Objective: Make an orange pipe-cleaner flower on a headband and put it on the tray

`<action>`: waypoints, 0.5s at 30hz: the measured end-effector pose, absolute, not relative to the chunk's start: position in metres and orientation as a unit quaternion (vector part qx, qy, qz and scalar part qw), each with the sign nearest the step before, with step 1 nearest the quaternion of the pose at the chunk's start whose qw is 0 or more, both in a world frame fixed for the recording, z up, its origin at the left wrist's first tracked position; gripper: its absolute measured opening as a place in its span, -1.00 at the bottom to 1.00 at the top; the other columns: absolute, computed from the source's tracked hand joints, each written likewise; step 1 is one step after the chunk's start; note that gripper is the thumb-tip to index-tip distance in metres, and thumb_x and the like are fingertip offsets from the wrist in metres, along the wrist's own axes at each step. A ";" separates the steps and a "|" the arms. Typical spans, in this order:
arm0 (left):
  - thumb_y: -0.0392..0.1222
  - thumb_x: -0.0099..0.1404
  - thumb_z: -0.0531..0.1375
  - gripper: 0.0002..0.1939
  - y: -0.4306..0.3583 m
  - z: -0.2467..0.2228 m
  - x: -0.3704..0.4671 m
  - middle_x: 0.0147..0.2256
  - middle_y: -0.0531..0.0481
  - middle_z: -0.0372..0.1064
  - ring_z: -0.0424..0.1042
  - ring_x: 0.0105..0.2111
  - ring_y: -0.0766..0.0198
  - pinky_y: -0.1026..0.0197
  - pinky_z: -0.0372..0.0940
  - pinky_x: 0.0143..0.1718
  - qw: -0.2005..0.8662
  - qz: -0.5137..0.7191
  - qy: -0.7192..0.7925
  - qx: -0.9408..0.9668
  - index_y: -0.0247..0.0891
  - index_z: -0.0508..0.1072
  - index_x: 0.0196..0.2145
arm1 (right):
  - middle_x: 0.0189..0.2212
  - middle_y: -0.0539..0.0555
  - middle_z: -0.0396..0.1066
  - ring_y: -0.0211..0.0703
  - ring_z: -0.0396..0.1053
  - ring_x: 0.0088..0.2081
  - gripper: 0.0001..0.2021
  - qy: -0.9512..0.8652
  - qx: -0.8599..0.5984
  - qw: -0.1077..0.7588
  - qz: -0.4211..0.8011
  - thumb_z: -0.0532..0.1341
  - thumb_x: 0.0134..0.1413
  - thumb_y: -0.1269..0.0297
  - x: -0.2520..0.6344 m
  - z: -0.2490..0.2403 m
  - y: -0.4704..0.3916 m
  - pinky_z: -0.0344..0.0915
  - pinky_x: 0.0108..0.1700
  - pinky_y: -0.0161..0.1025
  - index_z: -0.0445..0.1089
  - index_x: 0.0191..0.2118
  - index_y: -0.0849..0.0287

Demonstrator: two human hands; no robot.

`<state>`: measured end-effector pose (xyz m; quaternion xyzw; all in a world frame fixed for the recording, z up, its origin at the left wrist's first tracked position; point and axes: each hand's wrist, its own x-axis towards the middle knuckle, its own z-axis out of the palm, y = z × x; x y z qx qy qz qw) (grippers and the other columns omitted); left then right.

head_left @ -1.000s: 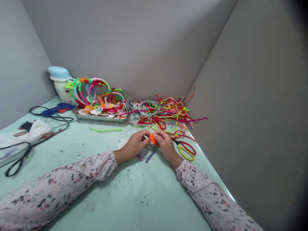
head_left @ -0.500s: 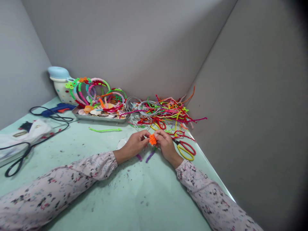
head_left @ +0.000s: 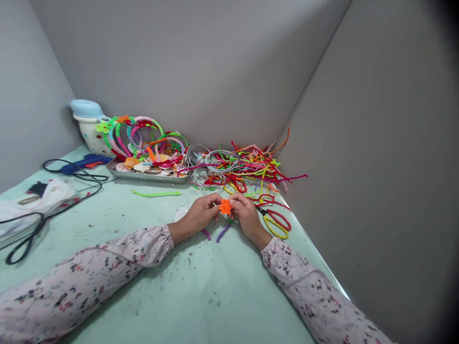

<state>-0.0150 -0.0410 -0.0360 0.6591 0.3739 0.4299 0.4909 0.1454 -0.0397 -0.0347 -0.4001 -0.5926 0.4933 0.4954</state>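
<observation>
A small orange flower shape (head_left: 225, 207) of fuzzy pipe cleaner is pinched between my two hands above the pale green table (head_left: 172, 296). My left hand (head_left: 201, 213) grips its left edge with thumb and fingertips. On the other side, my right hand (head_left: 246, 216) holds the right edge between thumb and forefinger. Below the flower, purple fuzzy ends (head_left: 224, 232) show, with a bit of green near my right fingers. Whether they join the flower is hidden. Just right of my right hand lie scissors (head_left: 275, 224) with red and yellow handles.
A metal tray (head_left: 150, 177) holds shells and colourful headbands. Right of it are wire rings (head_left: 224, 161) and a pile of pipe cleaners (head_left: 261, 165). A blue glue gun (head_left: 86, 164), black cable (head_left: 45, 219) and cup (head_left: 91, 126) are at left. A green pipe cleaner (head_left: 156, 194) lies before the tray.
The orange flower has turned to show its petals more face-on and shifted slightly left. Both hands keep their pinch, almost unmoved.
</observation>
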 end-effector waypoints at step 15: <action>-0.30 0.11 0.08 -0.84 -0.040 -0.034 -0.016 -0.51 0.10 0.35 0.23 -0.62 0.43 0.35 0.13 -0.56 0.499 0.426 0.376 0.654 -0.30 0.44 -0.37 | -0.71 -0.13 0.26 -0.32 0.19 -0.66 -0.84 -0.574 -0.424 0.499 0.492 0.18 0.02 0.18 0.144 -0.033 -0.041 0.13 -0.58 -0.37 0.29 -0.40 0.17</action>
